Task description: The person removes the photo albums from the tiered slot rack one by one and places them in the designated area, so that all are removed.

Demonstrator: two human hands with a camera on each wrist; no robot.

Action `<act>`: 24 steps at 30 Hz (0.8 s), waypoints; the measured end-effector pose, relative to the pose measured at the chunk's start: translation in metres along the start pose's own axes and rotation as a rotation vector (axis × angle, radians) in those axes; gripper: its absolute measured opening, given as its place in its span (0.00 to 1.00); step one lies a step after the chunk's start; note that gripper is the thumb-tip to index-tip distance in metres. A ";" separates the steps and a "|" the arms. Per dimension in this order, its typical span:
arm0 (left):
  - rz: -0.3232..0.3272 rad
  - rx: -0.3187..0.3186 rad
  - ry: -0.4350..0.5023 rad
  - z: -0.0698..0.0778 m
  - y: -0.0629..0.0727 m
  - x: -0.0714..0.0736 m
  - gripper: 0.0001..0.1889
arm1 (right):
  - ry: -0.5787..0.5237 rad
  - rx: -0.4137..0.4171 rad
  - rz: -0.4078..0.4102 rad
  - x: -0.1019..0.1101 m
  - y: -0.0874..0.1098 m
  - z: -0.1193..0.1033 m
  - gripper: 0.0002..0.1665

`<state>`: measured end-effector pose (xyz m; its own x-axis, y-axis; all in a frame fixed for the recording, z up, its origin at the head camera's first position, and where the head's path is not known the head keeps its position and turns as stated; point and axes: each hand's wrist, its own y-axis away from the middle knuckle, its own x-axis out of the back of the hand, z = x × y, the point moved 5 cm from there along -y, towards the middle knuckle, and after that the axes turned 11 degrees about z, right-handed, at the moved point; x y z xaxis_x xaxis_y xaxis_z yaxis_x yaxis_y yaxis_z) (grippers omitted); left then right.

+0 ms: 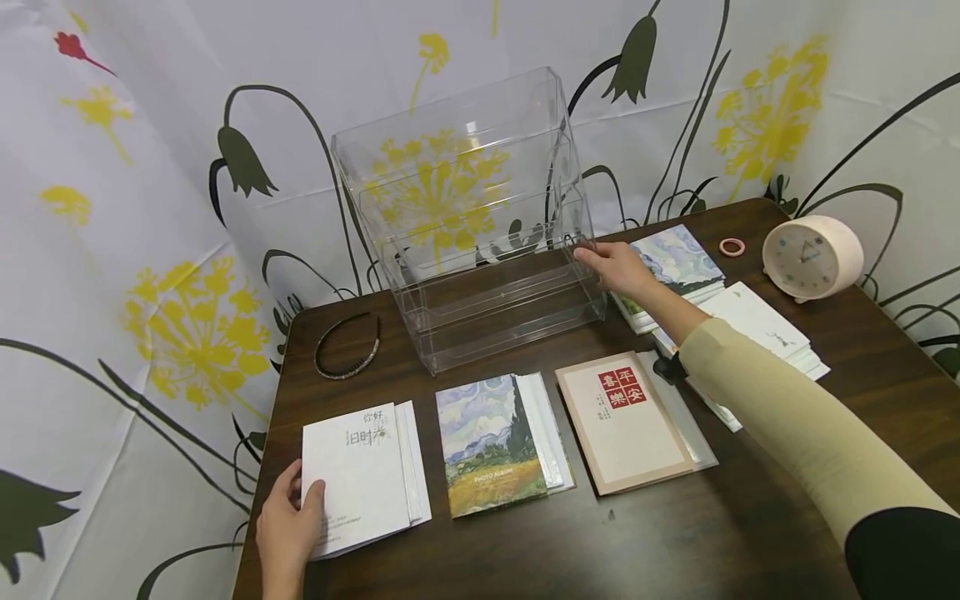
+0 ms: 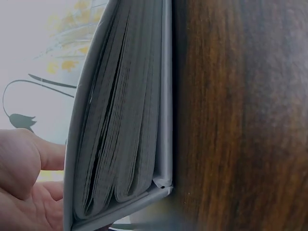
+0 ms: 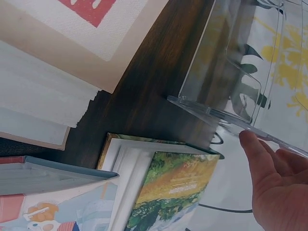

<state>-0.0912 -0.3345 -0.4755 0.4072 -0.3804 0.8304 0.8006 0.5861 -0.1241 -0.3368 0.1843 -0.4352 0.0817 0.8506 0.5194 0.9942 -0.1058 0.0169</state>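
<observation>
A white photo album (image 1: 356, 475) lies at the table's front left. My left hand (image 1: 288, 521) grips its left edge, thumb on the cover; the left wrist view shows the album's page edges (image 2: 125, 110) from close by. A clear acrylic storage rack (image 1: 495, 329) with several tiers stands at the back. My right hand (image 1: 618, 267) holds its right side panel, and in the right wrist view the fingertips meet the panel's edge (image 3: 231, 118). Between and before the hands lie a landscape-painting photo album (image 1: 487, 450) and a beige album (image 1: 626, 433) with red squares.
A dark headband (image 1: 347, 373) lies left of the rack. Stacked albums, one with a painted cover (image 1: 678, 254) and one white (image 1: 757, 325), lie under and beside my right forearm. A pink ring (image 1: 732, 247) and a round alarm clock (image 1: 813, 257) stand at the back right of the wooden table (image 1: 540, 558).
</observation>
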 end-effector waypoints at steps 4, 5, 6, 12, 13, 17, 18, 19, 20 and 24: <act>0.009 0.006 -0.011 -0.002 0.002 0.003 0.29 | 0.015 0.003 -0.009 -0.002 0.002 -0.001 0.36; 0.013 0.003 -0.013 -0.001 0.002 0.003 0.29 | 0.015 0.005 -0.008 -0.002 0.002 -0.002 0.36; 0.020 -0.005 -0.017 0.001 0.002 0.004 0.30 | 0.016 0.007 -0.006 -0.002 0.002 -0.002 0.36; 0.102 -0.102 -0.067 0.020 0.001 0.012 0.29 | 0.023 0.028 0.005 -0.002 0.001 -0.002 0.35; 0.120 -0.118 -0.079 0.023 0.001 0.013 0.28 | 0.020 0.029 0.006 -0.001 0.001 -0.002 0.34; 0.189 -0.200 -0.106 0.040 -0.001 0.017 0.28 | 0.017 0.051 0.003 0.001 0.002 0.001 0.34; 0.207 -0.233 -0.100 0.045 -0.001 0.018 0.28 | 0.019 0.064 0.001 0.002 0.003 0.001 0.34; 0.222 -0.266 -0.092 0.050 -0.002 0.019 0.29 | 0.028 0.077 0.001 0.003 0.005 0.002 0.35; 0.235 -0.302 -0.081 0.055 -0.001 0.019 0.29 | 0.034 0.093 -0.001 0.004 0.006 0.002 0.36; 0.248 -0.419 -0.051 0.073 0.000 0.019 0.31 | 0.103 0.162 -0.002 0.011 0.016 0.004 0.39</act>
<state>-0.1153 -0.2892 -0.4199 0.5945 -0.2240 0.7723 0.7944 0.3123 -0.5209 -0.3202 0.1936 -0.4327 0.0808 0.7927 0.6043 0.9932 -0.0129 -0.1160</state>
